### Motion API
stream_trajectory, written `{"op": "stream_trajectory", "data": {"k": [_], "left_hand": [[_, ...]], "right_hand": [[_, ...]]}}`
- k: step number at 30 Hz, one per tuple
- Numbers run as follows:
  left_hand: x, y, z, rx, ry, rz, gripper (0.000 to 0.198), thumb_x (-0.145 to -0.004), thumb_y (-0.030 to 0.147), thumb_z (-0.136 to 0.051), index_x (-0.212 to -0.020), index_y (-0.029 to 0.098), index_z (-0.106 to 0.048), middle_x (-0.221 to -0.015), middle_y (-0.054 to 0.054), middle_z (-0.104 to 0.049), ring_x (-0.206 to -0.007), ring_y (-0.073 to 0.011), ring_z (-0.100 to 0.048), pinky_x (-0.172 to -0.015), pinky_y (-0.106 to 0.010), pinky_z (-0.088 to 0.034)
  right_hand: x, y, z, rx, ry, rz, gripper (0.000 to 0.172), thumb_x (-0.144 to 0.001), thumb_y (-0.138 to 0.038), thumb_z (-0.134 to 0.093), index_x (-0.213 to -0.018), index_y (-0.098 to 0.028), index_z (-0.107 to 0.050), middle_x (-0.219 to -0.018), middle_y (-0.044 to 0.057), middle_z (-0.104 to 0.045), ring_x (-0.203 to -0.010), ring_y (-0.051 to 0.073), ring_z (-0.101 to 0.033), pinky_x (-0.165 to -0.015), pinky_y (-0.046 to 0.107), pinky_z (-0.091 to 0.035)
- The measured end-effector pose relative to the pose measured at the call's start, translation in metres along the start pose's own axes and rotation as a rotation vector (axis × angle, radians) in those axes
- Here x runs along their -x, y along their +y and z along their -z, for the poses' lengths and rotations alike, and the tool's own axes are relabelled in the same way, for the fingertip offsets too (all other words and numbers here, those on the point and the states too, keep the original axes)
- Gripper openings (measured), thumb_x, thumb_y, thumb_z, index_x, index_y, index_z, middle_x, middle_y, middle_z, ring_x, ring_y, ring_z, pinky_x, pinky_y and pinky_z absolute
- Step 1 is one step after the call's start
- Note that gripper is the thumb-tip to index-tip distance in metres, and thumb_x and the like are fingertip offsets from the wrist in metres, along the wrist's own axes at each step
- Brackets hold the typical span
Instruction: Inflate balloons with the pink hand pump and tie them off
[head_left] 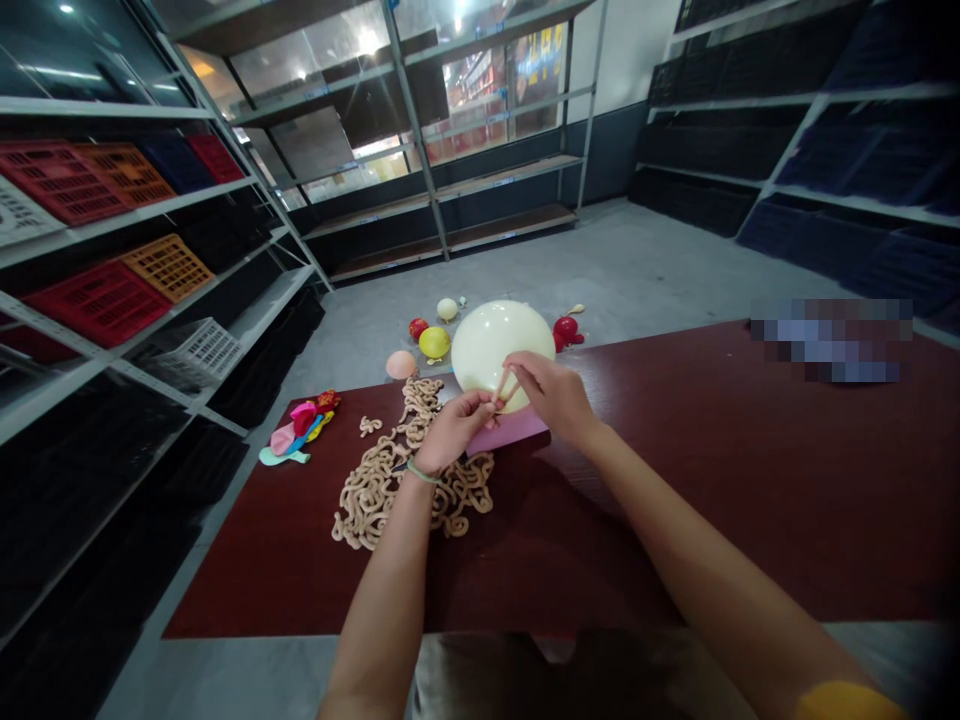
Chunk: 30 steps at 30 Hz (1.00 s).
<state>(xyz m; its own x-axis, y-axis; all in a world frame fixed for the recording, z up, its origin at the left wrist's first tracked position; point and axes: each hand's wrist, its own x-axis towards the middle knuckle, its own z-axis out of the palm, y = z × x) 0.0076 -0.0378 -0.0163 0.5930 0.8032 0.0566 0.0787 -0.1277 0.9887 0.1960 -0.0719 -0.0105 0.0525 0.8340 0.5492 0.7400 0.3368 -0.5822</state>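
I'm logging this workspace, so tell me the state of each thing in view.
Large cream balloon: inflated
Small cream balloon: inflated
Yellow balloon: inflated
Peach balloon: inflated
Balloon pile: uninflated, on table
Tan curly strands: loosely heaped
Thin peach strip: held between hands
Left hand: grip pinched on strip
Right hand: grip pinched on strip

Your one view looks from your own head, forward and down along your forearms (390,570), which reach in from the near side. It hangs close above the near edge of the table (697,490), with your left hand (455,432) and right hand (556,392) about mid-view. Farther off, it takes in the floor (637,265) and faces the far shelves (510,178), with left shelves (150,213) and right shelves (791,147) flanking.
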Motion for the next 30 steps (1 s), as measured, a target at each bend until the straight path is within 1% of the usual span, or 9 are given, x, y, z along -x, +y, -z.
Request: {"op": "stream_trajectory", "data": {"k": [3, 6, 8, 11, 16, 19, 22, 26, 30], "left_hand": [[-0.001, -0.003, -0.002, -0.010, 0.027, -0.008, 0.027, -0.086, 0.042, -0.064, -0.085, 0.016, -0.068, -0.068, -0.001, -0.063, -0.065, -0.0126, -0.056, -0.070, -0.025, -0.045], [-0.004, -0.008, -0.005, -0.029, 0.085, -0.003, 0.031, -0.086, 0.045, -0.062, -0.084, 0.015, -0.068, -0.065, 0.000, -0.061, -0.061, -0.0120, -0.053, -0.065, -0.024, -0.042], [-0.005, -0.011, -0.005, -0.027, 0.146, 0.000, 0.035, -0.086, 0.049, -0.062, -0.084, 0.014, -0.067, -0.063, 0.000, -0.060, -0.058, -0.0116, -0.052, -0.061, -0.024, -0.040], [-0.008, -0.015, -0.001, 0.048, 0.265, -0.006, 0.042, -0.085, 0.057, -0.060, -0.080, 0.015, -0.064, -0.059, 0.001, -0.056, -0.054, -0.0111, -0.050, -0.057, -0.024, -0.040], [-0.013, -0.021, 0.012, 0.141, 0.414, -0.038, 0.045, -0.083, 0.060, -0.059, -0.074, 0.017, -0.060, -0.056, 0.003, -0.053, -0.053, -0.0110, -0.051, -0.057, -0.024, -0.042], [-0.013, -0.021, 0.014, 0.190, 0.420, -0.038, 0.043, -0.083, 0.058, -0.060, -0.074, 0.016, -0.060, -0.057, 0.003, -0.054, -0.054, -0.0105, -0.052, -0.058, -0.023, -0.042], [-0.012, -0.018, 0.013, 0.331, 0.433, -0.020, 0.042, -0.080, 0.056, -0.065, -0.073, 0.016, -0.060, -0.056, 0.003, -0.053, -0.052, -0.0092, -0.051, -0.056, -0.021, -0.042], [-0.011, -0.013, 0.014, 0.537, 0.528, 0.032, 0.039, -0.077, 0.052, -0.070, -0.071, 0.016, -0.056, -0.054, 0.005, -0.049, -0.050, -0.0084, -0.049, -0.054, -0.021, -0.042], [-0.013, -0.013, 0.015, 0.441, 0.638, 0.040, 0.038, -0.080, 0.050, -0.067, -0.064, 0.017, -0.053, -0.055, 0.003, -0.053, -0.051, -0.0094, -0.049, -0.055, -0.022, -0.041]], "right_hand": [[-0.002, -0.003, 0.003, -0.121, -0.038, 0.000, 0.027, -0.099, -0.035, -0.040, -0.104, -0.025, -0.065, -0.106, 0.004, -0.071, -0.095, 0.020, -0.064, -0.080, 0.030, -0.044], [-0.004, -0.005, 0.005, -0.224, -0.087, -0.074, 0.023, -0.096, -0.038, -0.046, -0.106, -0.025, -0.062, -0.090, 0.001, -0.068, -0.079, 0.017, -0.061, -0.073, 0.029, -0.043], [-0.004, -0.005, 0.005, -0.330, -0.133, -0.119, 0.027, -0.092, -0.041, -0.052, -0.113, -0.025, -0.057, -0.079, -0.003, -0.061, -0.069, 0.015, -0.056, -0.066, 0.028, -0.041], [-0.005, -0.008, 0.009, -0.427, -0.184, -0.115, 0.030, -0.090, -0.036, -0.052, -0.116, -0.024, -0.047, -0.079, -0.004, -0.058, -0.067, 0.014, -0.052, -0.064, 0.027, -0.041], [-0.014, -0.019, 0.025, -0.106, -0.165, 0.010, 0.016, -0.094, -0.026, -0.042, -0.104, -0.023, -0.054, -0.093, 0.003, -0.064, -0.080, 0.017, -0.057, -0.072, 0.030, -0.042], [-0.021, -0.026, 0.038, 0.037, -0.196, 0.171, 0.023, -0.099, -0.026, -0.035, -0.100, -0.022, -0.058, -0.103, 0.006, -0.068, -0.095, 0.020, -0.060, -0.083, 0.033, -0.044], [-0.022, -0.032, 0.049, 0.168, -0.226, 0.229, 0.025, -0.099, -0.027, -0.037, -0.098, -0.021, -0.061, -0.099, 0.008, -0.069, -0.095, 0.022, -0.060, -0.083, 0.036, -0.045], [-0.012, -0.037, 0.053, 0.181, -0.310, 0.320, 0.021, -0.098, -0.027, -0.042, -0.093, -0.021, -0.063, -0.093, 0.008, -0.068, -0.091, 0.022, -0.059, -0.081, 0.036, -0.047], [-0.002, -0.046, 0.048, 0.113, -0.371, 0.415, 0.020, -0.099, -0.027, -0.043, -0.094, -0.022, -0.062, -0.093, 0.007, -0.067, -0.093, 0.020, -0.058, -0.081, 0.034, -0.048]]}}
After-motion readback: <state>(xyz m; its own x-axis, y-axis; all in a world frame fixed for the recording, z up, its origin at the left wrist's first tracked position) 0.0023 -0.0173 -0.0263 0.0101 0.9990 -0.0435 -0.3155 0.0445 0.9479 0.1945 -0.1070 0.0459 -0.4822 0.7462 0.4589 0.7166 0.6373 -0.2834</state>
